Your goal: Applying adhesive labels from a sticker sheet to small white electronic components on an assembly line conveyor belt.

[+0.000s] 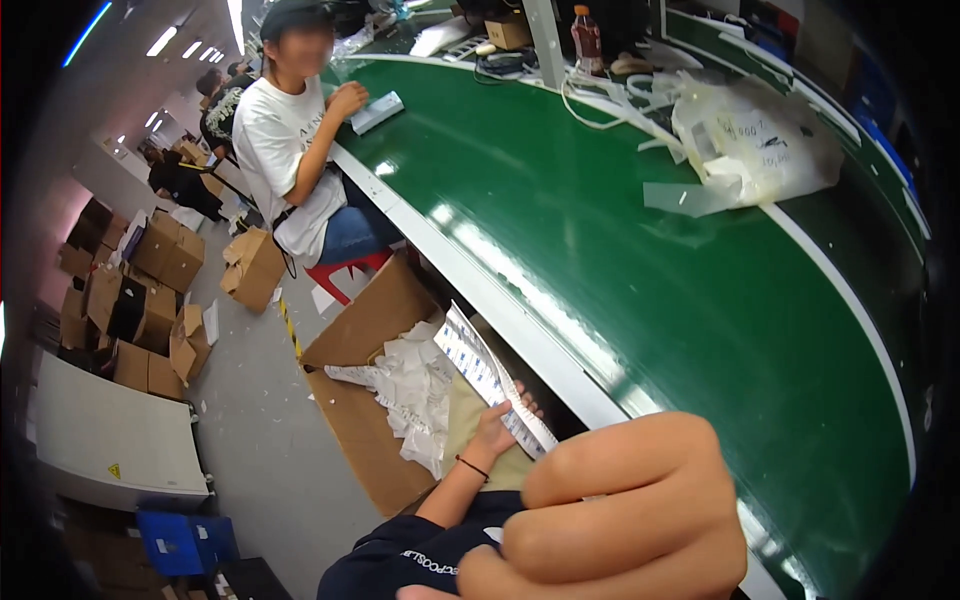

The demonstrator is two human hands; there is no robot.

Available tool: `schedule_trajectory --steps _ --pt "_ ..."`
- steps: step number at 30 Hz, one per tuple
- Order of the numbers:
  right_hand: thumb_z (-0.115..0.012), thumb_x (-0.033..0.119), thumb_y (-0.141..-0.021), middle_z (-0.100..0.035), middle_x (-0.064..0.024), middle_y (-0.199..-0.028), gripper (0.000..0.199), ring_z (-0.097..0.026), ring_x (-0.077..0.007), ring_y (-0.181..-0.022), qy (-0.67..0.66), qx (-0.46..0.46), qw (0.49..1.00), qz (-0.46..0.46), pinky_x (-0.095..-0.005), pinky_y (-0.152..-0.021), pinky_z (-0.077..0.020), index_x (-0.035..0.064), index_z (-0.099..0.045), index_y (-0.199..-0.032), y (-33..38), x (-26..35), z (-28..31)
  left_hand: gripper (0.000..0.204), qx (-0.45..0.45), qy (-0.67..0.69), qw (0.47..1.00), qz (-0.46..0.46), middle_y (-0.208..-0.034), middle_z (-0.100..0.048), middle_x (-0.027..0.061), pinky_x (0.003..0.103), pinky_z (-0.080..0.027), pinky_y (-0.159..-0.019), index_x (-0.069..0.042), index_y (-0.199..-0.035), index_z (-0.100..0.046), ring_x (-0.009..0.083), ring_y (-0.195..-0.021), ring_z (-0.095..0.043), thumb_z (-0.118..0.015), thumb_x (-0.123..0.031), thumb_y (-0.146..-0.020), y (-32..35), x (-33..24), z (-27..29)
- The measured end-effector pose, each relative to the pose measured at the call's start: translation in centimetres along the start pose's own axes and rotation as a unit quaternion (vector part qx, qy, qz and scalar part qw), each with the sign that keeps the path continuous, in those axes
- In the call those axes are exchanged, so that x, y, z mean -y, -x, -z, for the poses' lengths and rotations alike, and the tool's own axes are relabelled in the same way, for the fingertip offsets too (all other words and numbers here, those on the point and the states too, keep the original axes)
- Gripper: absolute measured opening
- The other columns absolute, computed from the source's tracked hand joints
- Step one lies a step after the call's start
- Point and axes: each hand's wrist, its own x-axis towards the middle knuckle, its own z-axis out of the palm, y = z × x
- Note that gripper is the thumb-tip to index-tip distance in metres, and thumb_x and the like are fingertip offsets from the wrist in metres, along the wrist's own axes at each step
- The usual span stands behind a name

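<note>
My left hand [494, 432], with a thin dark band at its wrist, grips a white sheet of labels [474, 362] over my lap. Small blue and dark printed marks run in rows along the sheet, which is long and slightly curved. Close to the camera, my right hand [640, 500] is raised with its fingers curled in; whatever it may hold is hidden behind them. Below and left of the sheet stands an open cardboard box [345, 420] with crumpled white label backing paper [415, 390] inside.
A green-topped conveyor table [600, 250] with a pale metal edge runs along my right. A plastic bag [760, 140] and a drink bottle [586, 42] are on its far side. A seated co-worker [290, 130] handles a light-blue box [377, 112]. Cardboard boxes [165, 250] crowd the left.
</note>
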Motion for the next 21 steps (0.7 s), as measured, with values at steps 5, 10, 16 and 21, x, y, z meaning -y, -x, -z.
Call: schedule_trajectory --steps 5,10,16,21 --pt "-0.055 0.002 -0.062 -0.046 -0.0023 -0.056 0.006 -0.033 -0.0115 -0.044 -0.042 0.100 0.993 -0.046 -0.0220 -0.041 -0.0272 0.0066 -0.053 -0.064 0.7 -0.2 0.0 0.036 0.008 -0.010 1.000 -0.013 -0.083 -0.049 0.0086 0.036 -0.039 -0.083 -0.008 -0.101 -0.044 0.0205 -0.078 -0.049 -0.059 -0.009 -0.068 -0.3 -0.2 -1.7" --pt "-0.057 0.003 -0.065 -0.047 -0.0022 -0.058 0.007 -0.035 -0.0114 -0.045 -0.084 0.197 0.974 -0.079 -0.0212 -0.042 -0.0293 0.0064 -0.057 -0.071 1.1 -0.3 -0.3 0.036 -0.007 -0.022 0.999 -0.023 -0.083 -0.050 0.0085 0.035 -0.038 -0.082 -0.008 -0.100 -0.043 0.0200 -0.078 -0.049 -0.060 -0.009 -0.068 0.5 -0.4 -1.9" --pt "-0.058 0.005 -0.068 -0.049 -0.0020 -0.060 0.013 -0.037 -0.0113 -0.046 -0.113 0.282 0.948 -0.092 -0.0202 -0.044 -0.0318 0.0062 -0.062 -0.081 0.3 -0.1 -0.2 0.036 0.017 -0.028 0.999 -0.013 -0.082 -0.050 0.0085 0.034 -0.038 -0.082 -0.008 -0.101 -0.043 0.0202 -0.078 -0.049 -0.059 -0.009 -0.068 0.6 -0.3 -1.8" --pt "-0.059 0.006 -0.070 -0.050 -0.0016 -0.060 0.014 -0.038 -0.0112 -0.047 -0.126 0.336 0.930 -0.075 -0.0199 -0.044 -0.0328 0.0061 -0.064 -0.083 0.8 -1.1 0.1 0.035 0.033 -0.016 0.999 -0.025 -0.082 -0.050 0.0084 0.033 -0.039 -0.082 -0.007 -0.101 -0.043 0.0202 -0.079 -0.049 -0.059 -0.008 -0.069 0.5 -0.8 -1.7"
